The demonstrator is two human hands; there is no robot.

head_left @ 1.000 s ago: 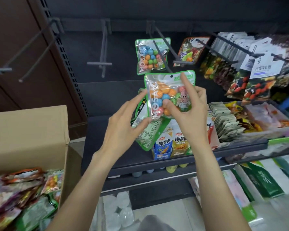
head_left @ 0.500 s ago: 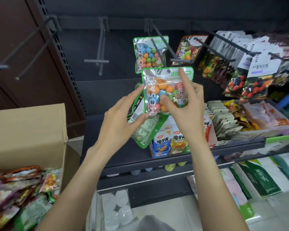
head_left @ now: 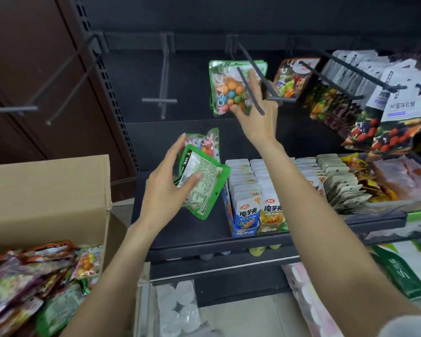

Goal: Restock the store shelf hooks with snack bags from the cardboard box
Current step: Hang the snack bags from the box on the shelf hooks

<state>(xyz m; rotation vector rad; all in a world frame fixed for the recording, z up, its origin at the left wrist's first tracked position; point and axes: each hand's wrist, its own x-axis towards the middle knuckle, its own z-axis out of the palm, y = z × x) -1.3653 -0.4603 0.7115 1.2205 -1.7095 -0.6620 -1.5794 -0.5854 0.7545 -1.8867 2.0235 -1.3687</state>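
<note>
Box at 8 o'clock, snack bags inside. Shelf centre. Right hand at 12 o'clock, fingers pinching candy bag on hook. Left hand centre, fingers curled round spare bags above the shelf.

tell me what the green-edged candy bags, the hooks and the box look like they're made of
Green-edged candy bag: glossy clear plastic film, likely; glare, and the coloured balls show through.
Dark grey shelf hook: matte coated metal rod, probably; thin, straight and rigid.
Brown cardboard box: plain matte cardboard with a folded flap.
</note>
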